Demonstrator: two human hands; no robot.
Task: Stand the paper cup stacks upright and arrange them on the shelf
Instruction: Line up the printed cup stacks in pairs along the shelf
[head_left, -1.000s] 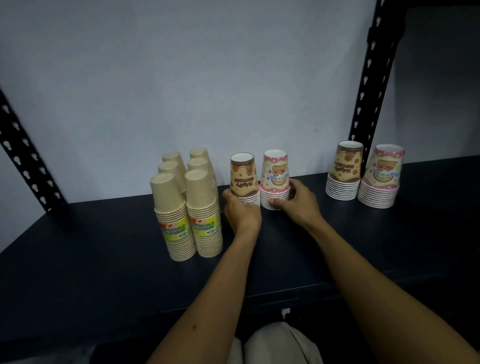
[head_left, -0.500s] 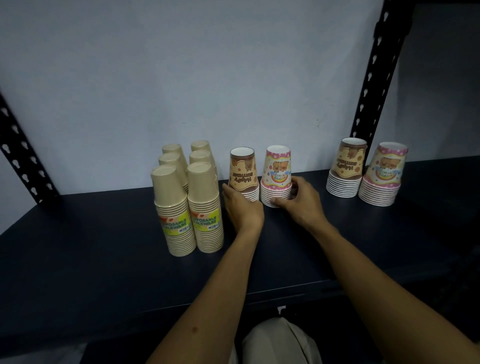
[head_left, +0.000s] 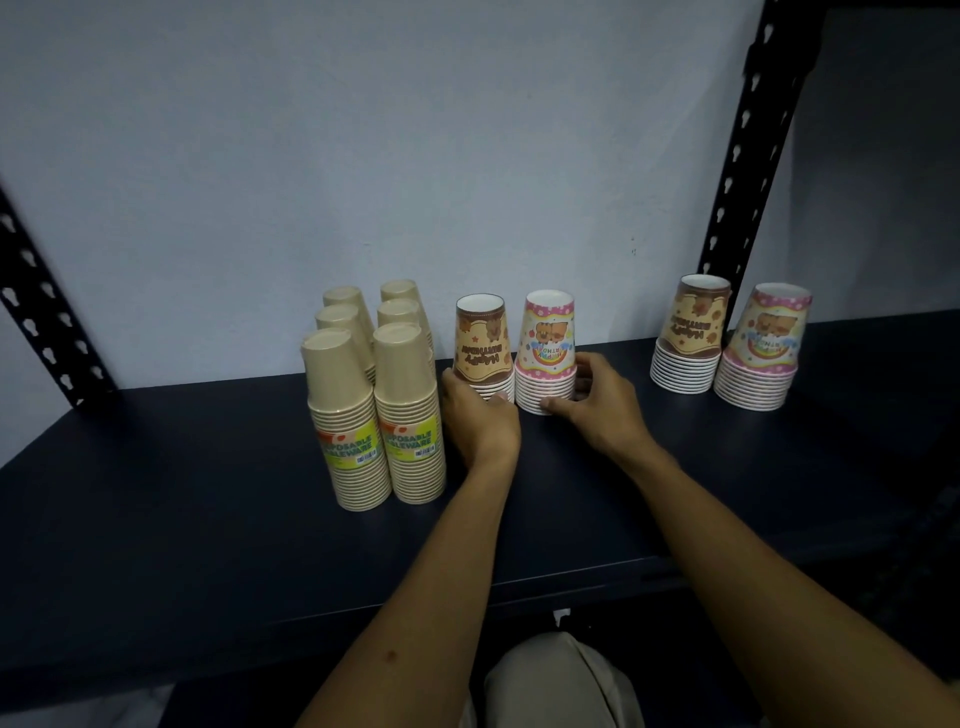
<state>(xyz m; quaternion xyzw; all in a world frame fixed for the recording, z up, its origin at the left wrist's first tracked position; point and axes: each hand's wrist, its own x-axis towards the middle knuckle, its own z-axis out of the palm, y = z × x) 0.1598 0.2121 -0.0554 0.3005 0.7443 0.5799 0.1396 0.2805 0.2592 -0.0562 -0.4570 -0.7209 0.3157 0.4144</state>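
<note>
Dark blue-black metal forms the shelf (head_left: 182, 519), which carries every cup stack upside down, rims on the board, toward its back edge against a pale wall (head_left: 363, 130). Six tan cup stacks (head_left: 363, 415) stand in two rows near the middle-left of the back edge, the front two bearing green-and-orange labels. Just beside them to the right stand a brown birthday cup stack (head_left: 482, 348) and a pink birthday cup stack (head_left: 548, 348), touching each other. The left hand (head_left: 480, 421) holds the base of the brown stack, its fingers (head_left: 457, 384) curled round the lower rims; the right hand (head_left: 597, 405) holds the base of the pink stack, thumb in front and fingers wrapped behind. Well apart, near the right of the back edge by a black slotted upright (head_left: 748, 145), stand a second brown stack (head_left: 693, 332) and a second pink stack (head_left: 763, 348), side by side. Another slotted upright (head_left: 41, 306) rises at the left.
</note>
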